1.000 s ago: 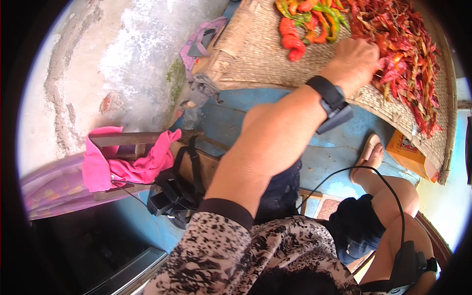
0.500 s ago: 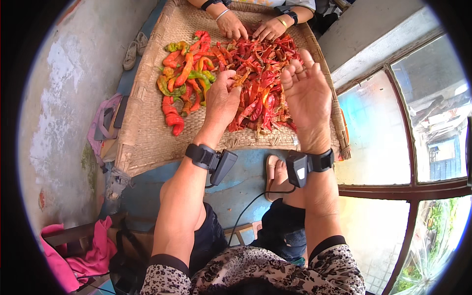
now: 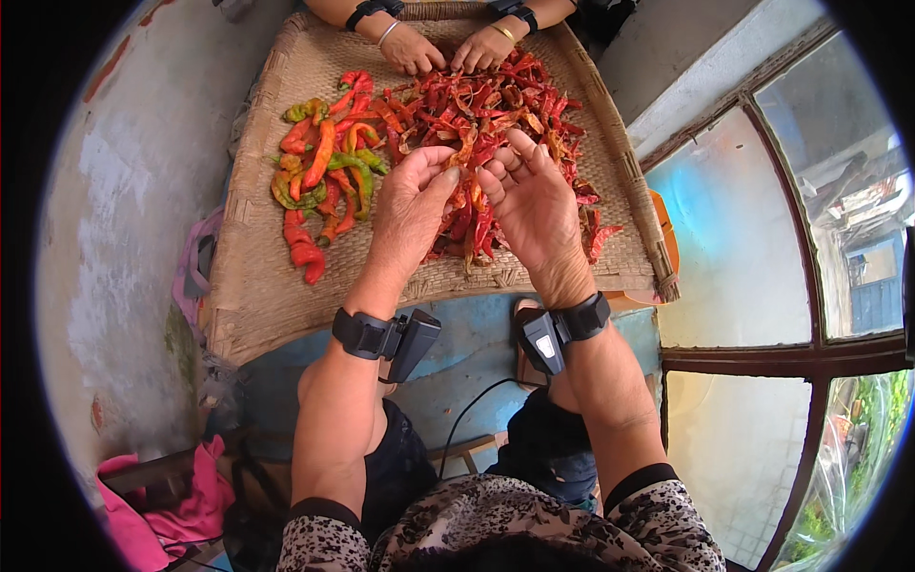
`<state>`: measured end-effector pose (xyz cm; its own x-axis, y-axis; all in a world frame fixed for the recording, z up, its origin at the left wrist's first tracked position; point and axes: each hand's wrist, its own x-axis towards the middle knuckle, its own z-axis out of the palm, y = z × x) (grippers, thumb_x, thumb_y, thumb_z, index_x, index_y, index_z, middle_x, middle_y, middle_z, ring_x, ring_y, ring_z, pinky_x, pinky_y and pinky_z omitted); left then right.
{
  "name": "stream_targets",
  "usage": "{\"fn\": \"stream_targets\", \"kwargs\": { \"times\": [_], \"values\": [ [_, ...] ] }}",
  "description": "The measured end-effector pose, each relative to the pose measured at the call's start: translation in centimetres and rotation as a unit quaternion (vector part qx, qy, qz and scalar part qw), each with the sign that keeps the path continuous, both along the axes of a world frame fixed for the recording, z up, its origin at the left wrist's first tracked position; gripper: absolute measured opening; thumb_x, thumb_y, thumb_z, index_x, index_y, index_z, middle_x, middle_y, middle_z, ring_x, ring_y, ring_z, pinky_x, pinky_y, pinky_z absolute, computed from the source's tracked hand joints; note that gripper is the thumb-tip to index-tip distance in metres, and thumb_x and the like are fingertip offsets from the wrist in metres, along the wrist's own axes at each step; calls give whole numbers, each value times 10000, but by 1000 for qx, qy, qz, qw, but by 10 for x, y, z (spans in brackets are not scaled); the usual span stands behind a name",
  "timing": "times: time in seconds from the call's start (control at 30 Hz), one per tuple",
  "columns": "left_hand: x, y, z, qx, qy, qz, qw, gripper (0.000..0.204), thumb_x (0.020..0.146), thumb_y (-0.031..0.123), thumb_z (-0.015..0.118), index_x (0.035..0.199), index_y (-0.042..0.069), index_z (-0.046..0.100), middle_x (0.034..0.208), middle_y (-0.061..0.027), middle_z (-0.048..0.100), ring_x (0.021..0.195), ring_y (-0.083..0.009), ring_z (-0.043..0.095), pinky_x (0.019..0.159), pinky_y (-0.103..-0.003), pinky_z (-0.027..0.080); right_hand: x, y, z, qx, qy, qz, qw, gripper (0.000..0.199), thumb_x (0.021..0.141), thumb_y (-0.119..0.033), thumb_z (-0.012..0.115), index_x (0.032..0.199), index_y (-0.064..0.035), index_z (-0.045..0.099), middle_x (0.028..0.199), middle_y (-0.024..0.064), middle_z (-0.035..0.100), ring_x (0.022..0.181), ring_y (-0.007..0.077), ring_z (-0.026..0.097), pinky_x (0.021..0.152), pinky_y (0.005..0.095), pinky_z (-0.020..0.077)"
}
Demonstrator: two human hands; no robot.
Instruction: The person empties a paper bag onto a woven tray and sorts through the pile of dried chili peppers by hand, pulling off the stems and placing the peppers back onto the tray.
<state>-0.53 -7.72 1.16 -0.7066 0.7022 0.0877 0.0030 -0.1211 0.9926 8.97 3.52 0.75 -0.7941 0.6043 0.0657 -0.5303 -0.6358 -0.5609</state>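
Observation:
A big woven tray (image 3: 250,315) holds a pile of dried red chilies (image 3: 496,105) and, to its left, a smaller heap of orange and green chilies (image 3: 324,172). My left hand (image 3: 408,212) hovers over the near edge of the red pile, fingertips pinched on a dried chili (image 3: 464,153). My right hand (image 3: 536,208) is held palm up right beside it, fingers spread, touching the left fingertips. Both wrists carry black bands with small devices. Across the tray, another person's two hands (image 3: 448,48) rest on the chilies.
A rough grey wall (image 3: 114,238) runs along the left. A window with a dark frame (image 3: 791,362) fills the right. A pink cloth (image 3: 162,496) lies at the lower left. An orange object (image 3: 669,243) sticks out under the tray's right edge, and a black cable (image 3: 477,400) crosses my lap.
The view has swung from the floor at the left onto the tray. My hands, spread over the red chilies half a second ago, have come together, and the left now pinches a chili.

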Motion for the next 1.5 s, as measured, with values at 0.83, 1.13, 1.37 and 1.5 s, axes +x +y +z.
{"fn": "stream_targets", "kwargs": {
  "times": [0.83, 1.13, 1.37, 1.5],
  "values": [
    [26, 32, -9, -50, 172, -80, 981, 87, 867, 70, 589, 934, 28, 552, 777, -19, 597, 677, -71, 540, 607, -233, 457, 33, 25, -16, -19, -152, 24, 988, 97, 889, -151, 619, 871, -59, 596, 729, -2, 589, 671, 93, 587, 608, 252, 533],
    [36, 25, 5, -96, 256, -44, 961, 123, 873, 96, 579, 952, 9, 614, 757, -42, 595, 647, -92, 532, 588, -251, 440, 40, 31, -10, -54, -144, -46, 987, 87, 891, -130, 614, 877, -62, 561, 771, 10, 557, 696, 118, 584, 690, 314, 571],
    [35, 27, -2, -114, 253, -77, 958, 146, 855, 97, 598, 956, -6, 622, 764, -55, 618, 637, -111, 552, 586, -267, 452, 39, 28, -7, -6, -159, -74, 985, 162, 901, -153, 597, 793, -57, 524, 719, 10, 528, 622, 107, 552, 613, 283, 584],
    [36, 28, -1, -121, 248, -83, 958, 137, 851, 97, 605, 927, -15, 630, 756, -59, 625, 621, -118, 550, 587, -276, 455, 39, 27, -9, 78, -170, -94, 978, 176, 910, -173, 589, 812, -36, 538, 714, 17, 532, 618, 101, 546, 571, 252, 556]
  ]
}}
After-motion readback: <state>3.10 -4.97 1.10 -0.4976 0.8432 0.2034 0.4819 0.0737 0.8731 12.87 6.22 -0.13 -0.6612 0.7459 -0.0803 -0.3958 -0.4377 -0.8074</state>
